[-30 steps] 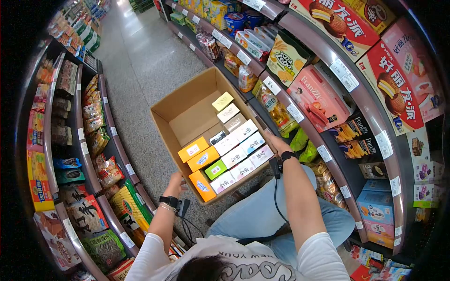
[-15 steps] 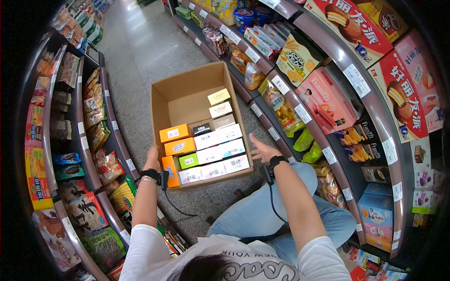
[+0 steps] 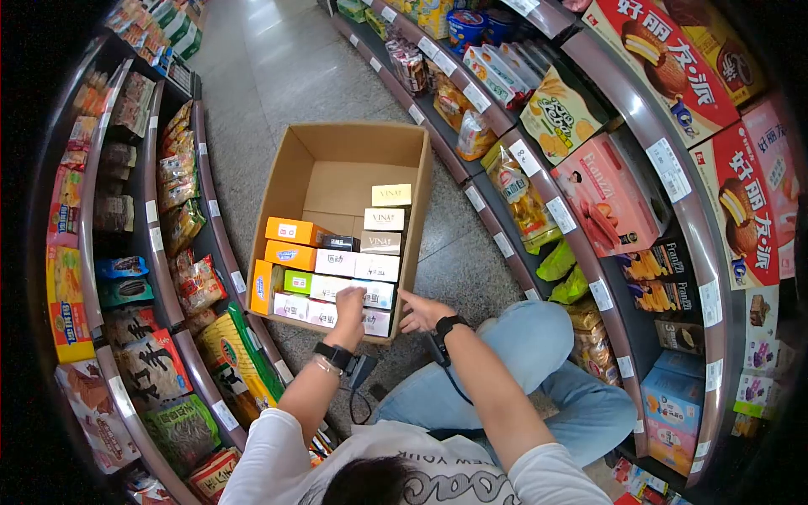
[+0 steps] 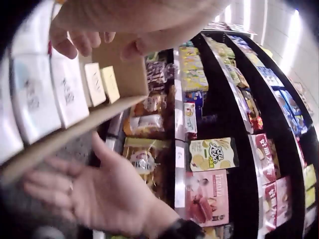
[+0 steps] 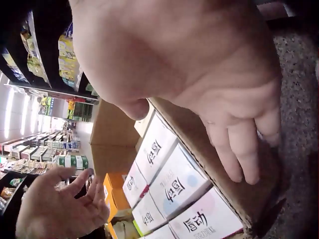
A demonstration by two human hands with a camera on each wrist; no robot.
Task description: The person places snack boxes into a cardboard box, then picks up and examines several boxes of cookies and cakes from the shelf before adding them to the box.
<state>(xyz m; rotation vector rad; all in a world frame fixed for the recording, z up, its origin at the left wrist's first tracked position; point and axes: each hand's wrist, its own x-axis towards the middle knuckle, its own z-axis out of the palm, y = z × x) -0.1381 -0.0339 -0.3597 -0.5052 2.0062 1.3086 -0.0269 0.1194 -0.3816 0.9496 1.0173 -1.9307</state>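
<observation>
An open cardboard box (image 3: 338,172) stands on the floor, its near half packed with small cartons. White cartons (image 3: 335,263) fill the near right, orange cartons (image 3: 290,254) the left, and VINAI-like cartons (image 3: 385,220) line the right wall. My left hand (image 3: 349,316) is over the near white cartons, fingers loosely bent and holding nothing; in the left wrist view the left hand (image 4: 134,22) hangs above the box. Beside the near right wall is my right hand (image 3: 423,312), fingers spread. In the right wrist view the right hand (image 5: 199,74) has its fingers along the wall's outside.
Snack shelves (image 3: 497,231) run close along the right, with pink Franzzi boxes (image 3: 608,195) and bagged bread (image 3: 520,195). More shelves (image 3: 156,219) with bagged goods line the left. The person's bent legs (image 3: 488,362) are right behind the box; the aisle floor (image 3: 282,67) stretches ahead.
The box has turned and shifted slightly left and down in view. My left hand has left the box's left side and moved right over the white cartons; my right hand has come closer in.
</observation>
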